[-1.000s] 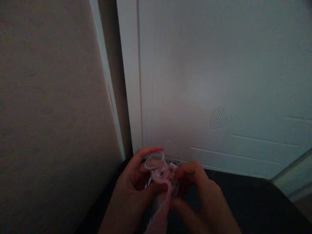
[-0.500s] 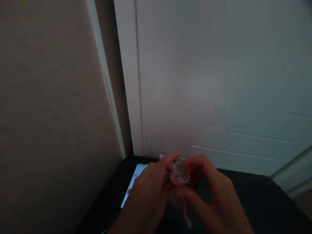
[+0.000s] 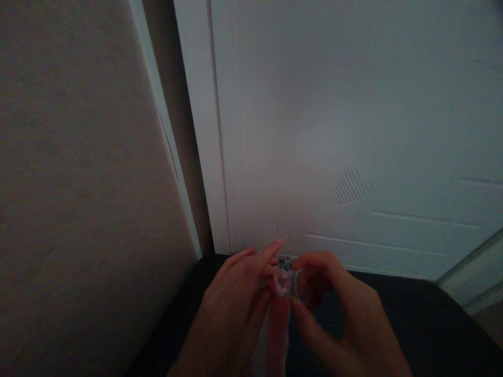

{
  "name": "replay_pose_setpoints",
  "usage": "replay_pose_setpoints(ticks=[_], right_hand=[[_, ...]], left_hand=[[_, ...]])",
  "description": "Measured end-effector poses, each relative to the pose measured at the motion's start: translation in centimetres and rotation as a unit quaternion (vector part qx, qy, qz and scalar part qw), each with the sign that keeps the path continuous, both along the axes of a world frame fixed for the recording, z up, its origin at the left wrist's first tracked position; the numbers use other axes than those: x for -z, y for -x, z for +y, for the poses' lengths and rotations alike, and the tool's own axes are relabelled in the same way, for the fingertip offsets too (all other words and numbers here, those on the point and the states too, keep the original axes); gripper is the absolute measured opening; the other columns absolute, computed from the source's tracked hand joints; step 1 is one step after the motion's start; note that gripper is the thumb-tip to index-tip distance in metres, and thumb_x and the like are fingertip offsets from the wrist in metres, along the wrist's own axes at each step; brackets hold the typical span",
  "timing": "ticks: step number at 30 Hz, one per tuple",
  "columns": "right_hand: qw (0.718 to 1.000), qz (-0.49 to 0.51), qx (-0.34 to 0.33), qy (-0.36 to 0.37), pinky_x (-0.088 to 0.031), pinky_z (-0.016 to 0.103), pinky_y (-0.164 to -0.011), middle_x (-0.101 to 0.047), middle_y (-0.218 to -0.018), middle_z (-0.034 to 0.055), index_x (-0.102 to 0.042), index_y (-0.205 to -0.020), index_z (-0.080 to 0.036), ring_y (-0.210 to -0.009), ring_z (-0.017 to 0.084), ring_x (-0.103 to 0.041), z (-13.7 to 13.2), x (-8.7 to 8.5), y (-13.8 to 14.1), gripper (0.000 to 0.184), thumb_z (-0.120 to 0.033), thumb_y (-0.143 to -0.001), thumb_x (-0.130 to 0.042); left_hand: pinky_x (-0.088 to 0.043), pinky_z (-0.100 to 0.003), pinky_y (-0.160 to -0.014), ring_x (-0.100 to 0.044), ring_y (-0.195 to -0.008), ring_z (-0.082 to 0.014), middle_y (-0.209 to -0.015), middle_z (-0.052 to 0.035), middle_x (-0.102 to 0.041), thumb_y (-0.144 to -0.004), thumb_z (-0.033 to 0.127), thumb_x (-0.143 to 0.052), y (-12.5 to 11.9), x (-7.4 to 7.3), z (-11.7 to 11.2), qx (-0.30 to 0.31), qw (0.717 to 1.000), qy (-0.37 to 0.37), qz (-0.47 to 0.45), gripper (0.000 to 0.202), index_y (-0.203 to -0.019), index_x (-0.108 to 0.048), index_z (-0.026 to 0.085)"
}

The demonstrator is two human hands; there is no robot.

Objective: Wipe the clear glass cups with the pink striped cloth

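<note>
Between the thumb and fingers of my right hand [image 3: 338,309] is a small clear round container [image 3: 291,283], now seen nearly edge-on. Something pinkish shows through it, too blurred to name. My left hand [image 3: 236,298] is closed against its left side, with the index finger stretched out above. Below the left fingers hangs a pink strip [image 3: 278,335] with a whitish part alongside; the left thumb lies against it. How the strip and the container are joined is hidden by the fingers. A small dark-patterned patch [image 3: 285,262] shows behind the container.
Under my hands is a dark table [image 3: 393,324]. A white panel [image 3: 298,131] with embossed hearts rises at its back edge. On the left stands a beige wall [image 3: 86,157] with a pale trim strip. The light is dim.
The clear container has turned from face-on to nearly edge-on. More of the pink strip shows below the hands. The left hand has shifted, and the lit phone behind it is now out of sight.
</note>
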State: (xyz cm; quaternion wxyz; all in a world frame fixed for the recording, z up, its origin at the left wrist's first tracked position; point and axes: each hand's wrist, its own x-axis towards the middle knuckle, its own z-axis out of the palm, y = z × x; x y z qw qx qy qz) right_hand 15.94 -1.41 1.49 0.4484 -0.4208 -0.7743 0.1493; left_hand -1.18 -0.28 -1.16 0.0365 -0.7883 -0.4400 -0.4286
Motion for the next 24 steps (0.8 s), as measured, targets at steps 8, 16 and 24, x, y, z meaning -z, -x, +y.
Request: replay_pose_setpoints(ticks=[8,16,24], right_hand=[[0.999,0.013,0.019,-0.041,-0.05,0.014,-0.05,-0.062,-0.065,-0.0085,-0.052,-0.092,-0.027,-0.054,0.009,-0.062,-0.6,-0.3,0.3,0.023,-0.014,-0.074,-0.06],[0.996,0.024,0.066,-0.049,-0.048,0.026,-0.049,-0.061,-0.062,-0.0068,-0.052,-0.089,-0.028,-0.053,0.014,-0.061,-1.1,0.2,0.8,0.018,-0.021,-0.074,-0.059],[0.996,0.029,0.062,-0.051,-0.044,0.023,-0.047,-0.055,-0.057,-0.0079,-0.048,-0.084,-0.026,-0.047,0.011,-0.056,-1.0,0.0,1.3,0.013,-0.02,-0.075,-0.055]], left_hand=[[-0.038,-0.036,-0.111,-0.058,-0.119,-0.0141,-0.109,-0.002,-0.073,-0.091,0.009,-0.049,0.3,-0.3,-0.6,-0.002,0.995,-0.097,0.014,0.026,-0.113,-0.055,0.021],[-0.044,-0.038,-0.103,-0.055,-0.122,-0.0212,-0.111,-0.0027,-0.074,-0.083,0.007,-0.066,0.5,-0.6,-1.1,-0.007,0.986,-0.167,-0.013,0.015,-0.094,-0.068,0.017],[-0.035,-0.048,-0.108,-0.052,-0.123,-0.0244,-0.111,-0.0073,-0.073,-0.086,0.003,-0.059,0.6,-0.3,-0.7,0.041,0.985,-0.158,0.048,0.022,-0.105,-0.064,0.013]])
